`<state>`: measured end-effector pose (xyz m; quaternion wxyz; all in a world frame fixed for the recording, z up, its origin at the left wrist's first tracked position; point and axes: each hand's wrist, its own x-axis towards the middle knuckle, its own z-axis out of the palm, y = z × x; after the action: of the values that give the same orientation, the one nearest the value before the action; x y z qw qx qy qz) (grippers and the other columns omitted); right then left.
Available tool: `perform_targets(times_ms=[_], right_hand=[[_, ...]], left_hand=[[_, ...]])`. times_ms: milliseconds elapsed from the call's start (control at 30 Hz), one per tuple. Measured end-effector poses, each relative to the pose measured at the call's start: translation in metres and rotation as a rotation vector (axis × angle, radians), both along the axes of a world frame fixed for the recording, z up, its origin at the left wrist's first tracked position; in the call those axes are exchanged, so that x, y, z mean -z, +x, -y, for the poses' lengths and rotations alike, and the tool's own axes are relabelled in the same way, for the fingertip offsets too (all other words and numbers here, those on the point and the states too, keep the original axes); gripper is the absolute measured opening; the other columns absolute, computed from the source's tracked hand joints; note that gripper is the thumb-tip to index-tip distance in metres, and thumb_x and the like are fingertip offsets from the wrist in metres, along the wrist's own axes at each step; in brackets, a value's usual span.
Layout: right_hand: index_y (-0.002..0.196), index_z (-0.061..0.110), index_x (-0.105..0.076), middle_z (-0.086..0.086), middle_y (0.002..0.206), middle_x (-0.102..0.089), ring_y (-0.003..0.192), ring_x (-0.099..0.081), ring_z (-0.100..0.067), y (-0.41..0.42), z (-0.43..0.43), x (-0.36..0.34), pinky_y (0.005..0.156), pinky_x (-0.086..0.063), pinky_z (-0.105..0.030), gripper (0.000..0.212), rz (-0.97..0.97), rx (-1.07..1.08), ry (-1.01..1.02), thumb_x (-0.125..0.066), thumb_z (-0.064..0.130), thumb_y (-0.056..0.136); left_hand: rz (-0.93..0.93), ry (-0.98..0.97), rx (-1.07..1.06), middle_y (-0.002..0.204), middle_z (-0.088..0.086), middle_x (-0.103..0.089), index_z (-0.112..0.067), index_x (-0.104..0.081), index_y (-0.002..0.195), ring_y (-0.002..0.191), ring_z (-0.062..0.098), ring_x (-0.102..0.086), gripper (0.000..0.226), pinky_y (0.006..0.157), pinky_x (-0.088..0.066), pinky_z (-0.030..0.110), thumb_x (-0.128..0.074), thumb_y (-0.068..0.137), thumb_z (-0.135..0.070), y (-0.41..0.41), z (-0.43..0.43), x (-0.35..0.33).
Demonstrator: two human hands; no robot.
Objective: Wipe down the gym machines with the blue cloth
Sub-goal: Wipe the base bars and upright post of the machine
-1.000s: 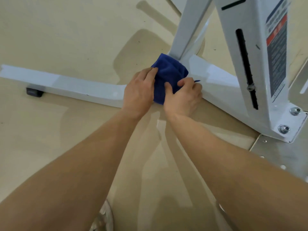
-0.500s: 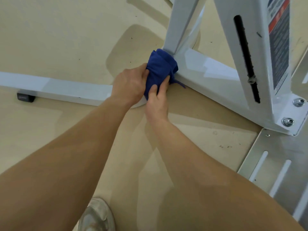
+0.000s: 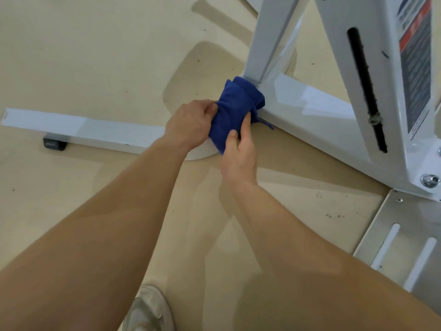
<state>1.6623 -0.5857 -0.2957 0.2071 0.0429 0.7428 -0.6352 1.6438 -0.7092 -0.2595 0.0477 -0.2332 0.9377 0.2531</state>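
The blue cloth [image 3: 236,108] is bunched over the joint of the white gym machine's floor frame [image 3: 310,111], at the foot of a slanted white post [image 3: 267,41]. My left hand [image 3: 191,123] grips the cloth's left side. Pinching its lower right edge is my right hand [image 3: 238,154], thumb on top. The cloth's far end presses against the post's base. A thread of cloth hangs over the beam's near side.
A long white floor bar [image 3: 78,130] runs left, on a black foot [image 3: 55,144]. A white column with a black slot and warning label [image 3: 381,91] stands at right, bolted down. A slotted metal plate [image 3: 405,247] lies lower right. My shoe [image 3: 148,309] is below.
My right hand has turned and slid from on top of the cloth to its near right edge. The cloth has been gathered into a tighter bundle against the post base.
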Motion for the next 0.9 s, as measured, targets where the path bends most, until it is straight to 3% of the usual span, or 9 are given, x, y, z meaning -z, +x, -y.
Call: perform_targets(times_ms=[67,167,333,433,500,600,700,767,900], right_hand=[[0.154,0.03,-0.034,0.004,0.125,-0.062,0.107,-0.059,-0.013,-0.004,-0.003,-0.006,0.096,-0.049,-0.033,0.05,-0.017,0.077,-0.016,-0.035,0.024,0.104],[0.145,0.016,-0.049,-0.001,0.141,-0.053,0.127,-0.051,-0.016,-0.019,-0.001,-0.014,0.108,-0.042,-0.042,0.049,-0.05,0.201,-0.037,-0.038,0.027,0.099],[0.149,0.026,-0.045,0.001,0.149,-0.05,0.136,-0.046,-0.017,-0.028,-0.013,-0.021,0.114,-0.038,-0.039,0.052,-0.027,0.138,-0.058,-0.038,0.015,0.099],[0.151,0.031,-0.041,0.002,0.143,-0.055,0.127,-0.053,-0.017,-0.017,-0.013,-0.023,0.109,-0.042,-0.035,0.057,-0.03,0.098,-0.03,-0.038,0.016,0.096],[0.155,0.033,-0.033,0.006,0.141,-0.056,0.119,-0.054,-0.012,-0.02,-0.012,-0.022,0.102,-0.042,-0.028,0.056,-0.003,0.072,-0.029,-0.038,0.018,0.101],[0.158,0.031,-0.02,0.005,0.145,-0.049,0.119,-0.049,-0.012,-0.033,-0.007,-0.022,0.096,-0.035,-0.024,0.053,0.069,0.013,-0.012,-0.034,0.029,0.107],[0.159,0.031,-0.008,0.003,0.152,-0.042,0.132,-0.046,-0.019,-0.038,0.002,-0.017,0.107,-0.036,-0.032,0.058,0.07,-0.009,0.001,-0.031,0.033,0.106],[0.16,0.031,-0.006,0.0,0.151,-0.046,0.129,-0.049,-0.021,-0.03,0.003,-0.012,0.105,-0.039,-0.034,0.059,0.068,-0.013,0.009,-0.031,0.031,0.106],[0.156,0.034,-0.026,0.003,0.122,-0.064,0.103,-0.06,-0.017,0.005,-0.003,-0.009,0.085,-0.045,-0.029,0.051,0.059,-0.042,-0.023,-0.032,0.028,0.106]], left_hand=[[-0.191,-0.101,-0.053,0.091,-0.01,-0.064,-0.023,-0.066,0.103,0.08,0.014,-0.055,0.027,0.07,-0.041,0.03,-0.041,0.097,-0.017,0.004,-0.012,-0.003],[-0.346,-0.053,-0.076,0.094,-0.001,-0.069,-0.016,-0.063,0.116,0.084,0.021,-0.062,0.027,0.072,-0.045,0.029,-0.044,0.098,-0.018,0.01,-0.032,-0.001],[0.05,0.126,-0.031,0.078,0.0,-0.06,-0.016,-0.054,0.08,0.073,0.022,-0.053,0.038,0.063,-0.04,0.033,-0.034,0.104,-0.039,-0.016,-0.015,-0.006],[0.18,0.37,-0.093,0.101,0.005,-0.068,-0.01,-0.066,0.1,0.094,0.025,-0.061,0.045,0.087,-0.048,0.037,-0.033,0.105,-0.041,-0.037,-0.003,-0.012],[0.189,0.359,-0.086,0.098,0.004,-0.066,-0.013,-0.064,0.097,0.089,0.022,-0.059,0.042,0.08,-0.046,0.034,-0.033,0.105,-0.04,-0.037,-0.005,-0.012],[0.077,0.019,0.027,0.08,0.001,-0.059,-0.015,-0.054,0.087,0.074,0.024,-0.053,0.031,0.063,-0.036,0.033,-0.035,0.104,-0.034,-0.014,-0.015,-0.005],[-0.084,-0.246,0.116,0.079,0.002,-0.054,-0.012,-0.05,0.096,0.069,0.025,-0.05,0.021,0.06,-0.032,0.035,-0.038,0.103,-0.028,0.005,-0.027,0.0],[-0.066,-0.189,0.096,0.079,0.003,-0.057,-0.014,-0.049,0.092,0.072,0.027,-0.054,0.021,0.061,-0.035,0.035,-0.037,0.103,-0.028,-0.004,-0.025,-0.001],[0.052,0.13,0.004,0.097,0.005,-0.067,-0.017,-0.06,0.102,0.09,0.027,-0.061,0.03,0.08,-0.049,0.04,-0.033,0.103,-0.03,-0.025,-0.012,-0.005]])
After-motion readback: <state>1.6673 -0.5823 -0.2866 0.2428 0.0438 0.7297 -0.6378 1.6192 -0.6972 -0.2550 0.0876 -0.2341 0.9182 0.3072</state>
